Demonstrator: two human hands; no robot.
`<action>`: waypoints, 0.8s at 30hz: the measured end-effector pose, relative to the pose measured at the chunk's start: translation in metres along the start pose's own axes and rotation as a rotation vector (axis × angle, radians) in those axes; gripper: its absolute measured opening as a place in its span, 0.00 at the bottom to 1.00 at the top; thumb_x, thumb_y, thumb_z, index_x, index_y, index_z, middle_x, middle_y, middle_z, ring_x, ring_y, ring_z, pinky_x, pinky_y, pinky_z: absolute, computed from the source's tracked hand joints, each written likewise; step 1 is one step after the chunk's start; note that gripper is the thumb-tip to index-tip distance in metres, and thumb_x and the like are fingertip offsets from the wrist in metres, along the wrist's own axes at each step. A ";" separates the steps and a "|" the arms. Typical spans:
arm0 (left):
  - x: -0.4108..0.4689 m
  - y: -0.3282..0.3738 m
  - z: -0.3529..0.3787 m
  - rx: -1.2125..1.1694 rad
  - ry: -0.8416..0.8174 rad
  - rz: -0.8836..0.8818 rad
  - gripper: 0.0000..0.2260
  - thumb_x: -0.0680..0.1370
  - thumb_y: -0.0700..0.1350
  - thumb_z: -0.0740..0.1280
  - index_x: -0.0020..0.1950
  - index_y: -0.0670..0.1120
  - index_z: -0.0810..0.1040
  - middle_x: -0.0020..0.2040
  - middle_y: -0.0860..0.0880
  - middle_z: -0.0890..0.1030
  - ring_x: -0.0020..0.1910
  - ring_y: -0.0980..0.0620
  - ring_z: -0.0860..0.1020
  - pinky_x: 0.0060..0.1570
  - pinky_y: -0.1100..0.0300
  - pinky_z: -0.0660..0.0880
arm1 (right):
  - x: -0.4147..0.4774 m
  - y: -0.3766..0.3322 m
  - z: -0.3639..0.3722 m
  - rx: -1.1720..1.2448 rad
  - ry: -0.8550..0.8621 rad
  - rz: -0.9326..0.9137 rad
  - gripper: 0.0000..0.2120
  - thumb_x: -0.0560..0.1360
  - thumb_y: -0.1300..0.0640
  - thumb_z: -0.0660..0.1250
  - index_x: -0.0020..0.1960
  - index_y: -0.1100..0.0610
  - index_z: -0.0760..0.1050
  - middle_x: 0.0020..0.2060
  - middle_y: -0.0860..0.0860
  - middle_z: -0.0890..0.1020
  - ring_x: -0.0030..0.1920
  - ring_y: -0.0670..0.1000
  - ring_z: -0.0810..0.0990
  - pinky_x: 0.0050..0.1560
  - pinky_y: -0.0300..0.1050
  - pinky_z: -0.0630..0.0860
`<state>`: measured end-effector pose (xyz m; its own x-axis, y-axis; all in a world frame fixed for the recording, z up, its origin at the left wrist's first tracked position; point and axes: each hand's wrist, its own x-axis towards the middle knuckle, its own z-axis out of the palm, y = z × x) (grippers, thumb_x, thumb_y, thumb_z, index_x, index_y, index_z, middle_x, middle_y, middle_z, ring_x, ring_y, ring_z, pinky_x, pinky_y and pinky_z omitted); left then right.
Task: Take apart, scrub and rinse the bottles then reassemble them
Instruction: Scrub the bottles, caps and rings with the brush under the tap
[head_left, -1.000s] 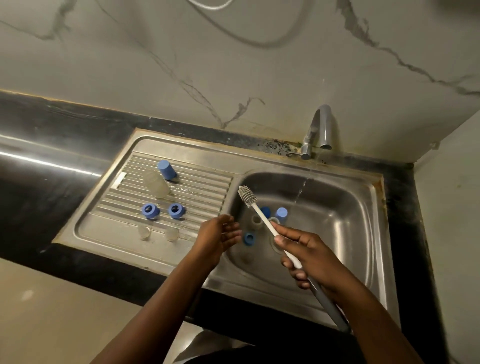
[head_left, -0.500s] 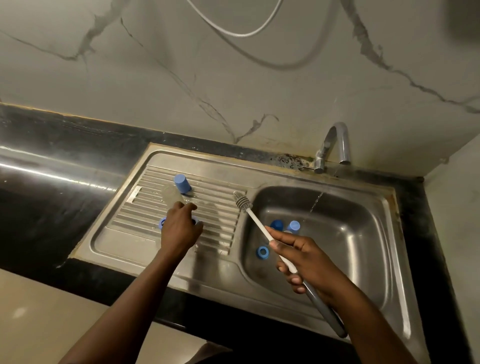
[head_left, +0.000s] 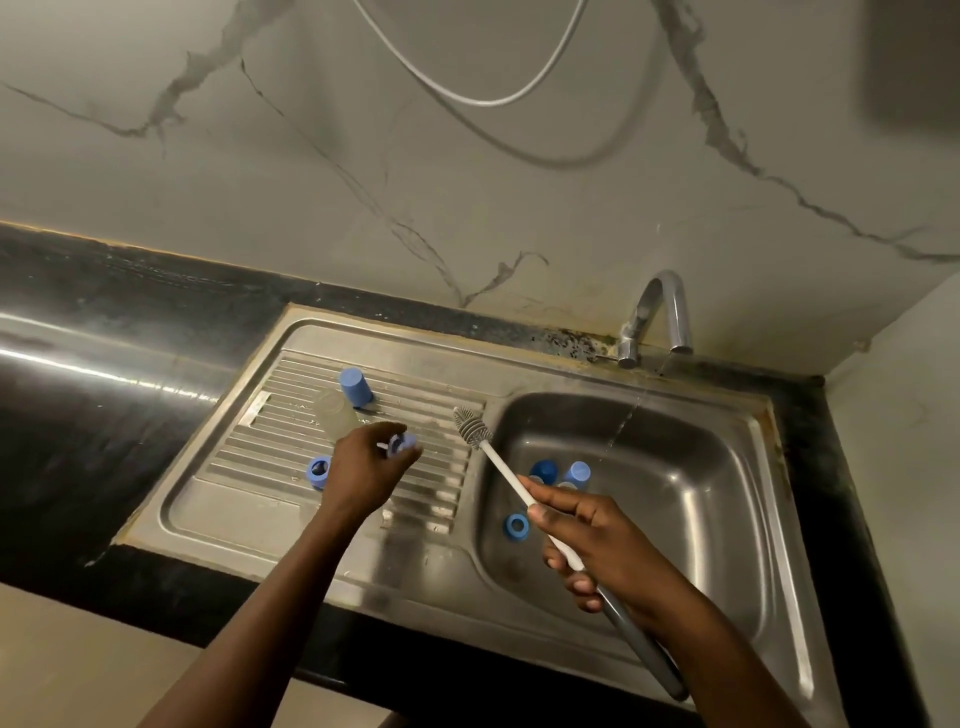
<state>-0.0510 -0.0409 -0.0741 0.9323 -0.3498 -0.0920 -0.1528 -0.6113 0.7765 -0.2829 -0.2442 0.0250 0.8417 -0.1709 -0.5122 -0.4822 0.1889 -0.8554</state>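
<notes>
On my feed a steel sink (head_left: 701, 493) is set in a black counter (head_left: 78, 389) below a marble-veined wall (head_left: 311, 182), across which a white hose (head_left: 467, 96) loops. The tap (head_left: 657, 317), beyond the right hand (head_left: 597, 540), runs a thin stream into the basin. That hand grips the brush (head_left: 498, 462) by its handle, with the bristles up between the two hands. The left hand (head_left: 363, 467), over the ribbed drainboard (head_left: 291, 395), pinches a blue ring (head_left: 400, 446) at its fingertips. Just beyond it are a clear bottle (head_left: 335, 418) and a blue cap (head_left: 356, 387); a second ring (head_left: 318, 472) lies just left of it. In the basin, by the right hand's fingers, I see two caps (head_left: 577, 474) and a third ring (head_left: 516, 526).
</notes>
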 end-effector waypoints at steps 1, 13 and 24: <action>-0.002 0.009 -0.002 -0.188 -0.034 -0.055 0.12 0.78 0.52 0.77 0.57 0.47 0.87 0.46 0.50 0.88 0.44 0.50 0.86 0.45 0.55 0.82 | 0.000 0.000 0.001 -0.010 -0.003 0.003 0.16 0.85 0.50 0.65 0.68 0.32 0.78 0.34 0.54 0.76 0.25 0.48 0.67 0.26 0.38 0.66; -0.033 0.078 -0.008 -0.832 -0.226 -0.199 0.17 0.80 0.54 0.70 0.57 0.41 0.87 0.50 0.37 0.87 0.46 0.45 0.84 0.51 0.53 0.82 | -0.006 -0.013 0.010 -0.499 0.029 -0.172 0.19 0.86 0.50 0.63 0.73 0.35 0.73 0.28 0.37 0.78 0.26 0.38 0.75 0.30 0.31 0.68; -0.028 0.094 -0.015 -1.060 -0.290 -0.160 0.14 0.84 0.46 0.64 0.57 0.37 0.84 0.50 0.41 0.87 0.50 0.46 0.86 0.53 0.55 0.85 | -0.013 -0.034 0.003 0.392 -0.223 0.132 0.17 0.81 0.52 0.65 0.68 0.41 0.80 0.32 0.51 0.67 0.22 0.43 0.61 0.20 0.33 0.59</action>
<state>-0.0865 -0.0778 0.0111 0.7828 -0.5588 -0.2738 0.4495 0.2036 0.8698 -0.2766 -0.2459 0.0612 0.8315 0.0827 -0.5493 -0.4967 0.5534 -0.6686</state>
